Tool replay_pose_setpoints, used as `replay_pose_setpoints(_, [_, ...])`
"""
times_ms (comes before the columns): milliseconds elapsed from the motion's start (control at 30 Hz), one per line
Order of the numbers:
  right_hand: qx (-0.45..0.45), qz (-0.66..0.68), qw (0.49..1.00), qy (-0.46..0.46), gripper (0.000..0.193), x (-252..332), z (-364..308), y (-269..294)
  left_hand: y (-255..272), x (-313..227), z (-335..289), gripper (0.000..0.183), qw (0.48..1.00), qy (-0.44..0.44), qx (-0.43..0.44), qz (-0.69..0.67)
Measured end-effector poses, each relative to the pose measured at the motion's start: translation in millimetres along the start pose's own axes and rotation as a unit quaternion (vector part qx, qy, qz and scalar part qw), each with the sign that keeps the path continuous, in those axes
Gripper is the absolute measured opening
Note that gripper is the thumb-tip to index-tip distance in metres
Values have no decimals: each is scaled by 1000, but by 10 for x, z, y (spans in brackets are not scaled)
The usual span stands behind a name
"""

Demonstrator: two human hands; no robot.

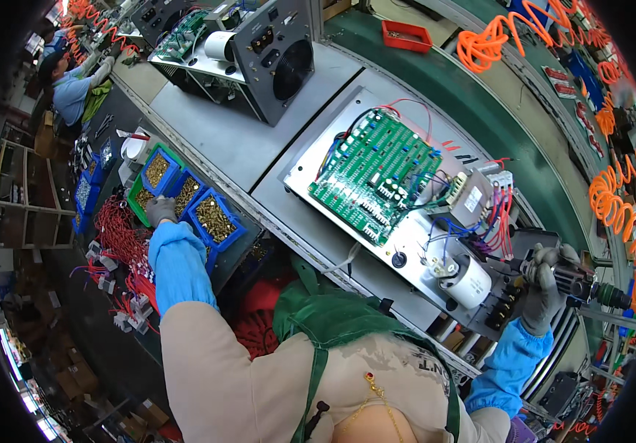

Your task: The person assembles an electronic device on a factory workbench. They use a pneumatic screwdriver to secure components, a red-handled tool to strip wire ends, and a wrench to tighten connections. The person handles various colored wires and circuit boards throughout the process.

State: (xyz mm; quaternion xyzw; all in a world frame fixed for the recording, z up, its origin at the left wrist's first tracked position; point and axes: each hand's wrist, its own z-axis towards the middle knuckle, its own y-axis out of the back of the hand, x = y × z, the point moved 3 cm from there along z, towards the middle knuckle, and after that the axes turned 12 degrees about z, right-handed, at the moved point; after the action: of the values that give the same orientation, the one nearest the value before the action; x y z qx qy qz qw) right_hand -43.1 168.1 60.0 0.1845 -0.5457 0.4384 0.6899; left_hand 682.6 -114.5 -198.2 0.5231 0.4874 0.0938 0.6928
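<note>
My left hand [161, 210], in a grey glove, reaches into a green bin [141, 181] of small brass-coloured fasteners. Its fingers are bent together over the parts; the fingertips are hidden. My right hand [542, 295], gloved too, is wrapped round a silver and black air tool [580, 284] with a dark green end, at the right end of an electronics chassis. On that metal chassis plate [399, 258] sit a green circuit board [377, 173], a white cylindrical capacitor [469, 282], a transformer-like block [471, 203] and red and blue wires [506, 214].
Blue bins [218, 220] of brass fasteners adjoin the green one. Red wire bundles [122, 236] lie left of them. Another chassis with a fan panel [277, 63] stands farther up the line. Orange coiled hoses [617, 188] hang at right. A co-worker [70, 85] is at far left.
</note>
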Motion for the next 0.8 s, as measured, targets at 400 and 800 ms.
replay_pose_setpoints(400, [-2,237,967,96,46,609,-152,486,423,-2066,-3616,35,609,-71,671,-416])
replay_pose_setpoints(800, [77,284,950,100,48,670,-264,554,-96,-2050,-5128,19,641,-544,532,-101])
